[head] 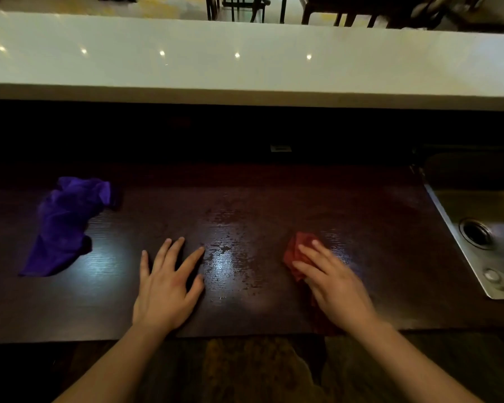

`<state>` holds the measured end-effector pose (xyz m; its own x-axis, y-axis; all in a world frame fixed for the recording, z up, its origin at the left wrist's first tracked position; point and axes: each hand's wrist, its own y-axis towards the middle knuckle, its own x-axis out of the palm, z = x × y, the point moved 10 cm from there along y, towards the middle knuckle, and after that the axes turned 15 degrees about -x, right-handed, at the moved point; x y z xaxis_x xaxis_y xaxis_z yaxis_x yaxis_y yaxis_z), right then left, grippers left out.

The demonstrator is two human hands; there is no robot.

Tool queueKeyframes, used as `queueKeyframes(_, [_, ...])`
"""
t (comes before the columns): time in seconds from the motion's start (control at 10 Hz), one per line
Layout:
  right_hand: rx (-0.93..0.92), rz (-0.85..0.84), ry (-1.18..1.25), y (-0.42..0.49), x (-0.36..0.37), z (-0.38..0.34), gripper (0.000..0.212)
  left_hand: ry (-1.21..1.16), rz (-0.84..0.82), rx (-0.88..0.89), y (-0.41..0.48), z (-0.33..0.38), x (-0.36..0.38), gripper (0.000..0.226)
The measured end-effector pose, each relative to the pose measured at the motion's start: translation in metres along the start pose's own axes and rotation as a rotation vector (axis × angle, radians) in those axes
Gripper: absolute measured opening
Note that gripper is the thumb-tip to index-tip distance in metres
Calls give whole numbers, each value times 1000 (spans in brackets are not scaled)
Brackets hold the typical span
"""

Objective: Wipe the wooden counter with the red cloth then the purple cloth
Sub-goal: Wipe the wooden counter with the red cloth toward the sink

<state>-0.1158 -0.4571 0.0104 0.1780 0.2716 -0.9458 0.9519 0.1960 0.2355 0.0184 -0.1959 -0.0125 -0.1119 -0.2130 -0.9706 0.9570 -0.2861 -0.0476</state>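
The dark wooden counter [274,199] runs across the view, with a wet, shiny patch in its middle. My right hand [335,283] presses flat on the red cloth [296,254], which shows beside and under my fingers at the counter's front right. My left hand [166,286] rests flat on the wood with fingers spread, holding nothing, just left of the wet patch. The purple cloth [61,225] lies crumpled and untouched at the left of the counter, well apart from both hands.
A steel sink [483,225] with a drain is set into the counter at the right. A raised white ledge [245,59] runs along the back, over a dark recess. Chair and table legs stand beyond it.
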Motion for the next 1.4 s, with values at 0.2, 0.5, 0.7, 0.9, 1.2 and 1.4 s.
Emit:
queueKeyframes(0.2, [553,235,-26,-27,-29,89,33,-6,15,13,1,-1,2,57])
queueKeyframes(0.5, [24,49,69,57,15,-11,31,-14,14,11,0,0,0,57])
queueKeyframes(0.7, [327,113,2,-3,-17,64,36,-17,14,13,2,-1,2,56])
queueKeyframes(0.9, [327,257,254,52,-23,52,28,-24,8,6,0,-1,1,56])
queueKeyframes(1.2, [796,518,406,-19,-52,140,31,-35,4,13,1,-2,2,56])
queueKeyframes(1.4, [358,-93,-19,23,2,77,54,-30,13,15,0,-2,2,56])
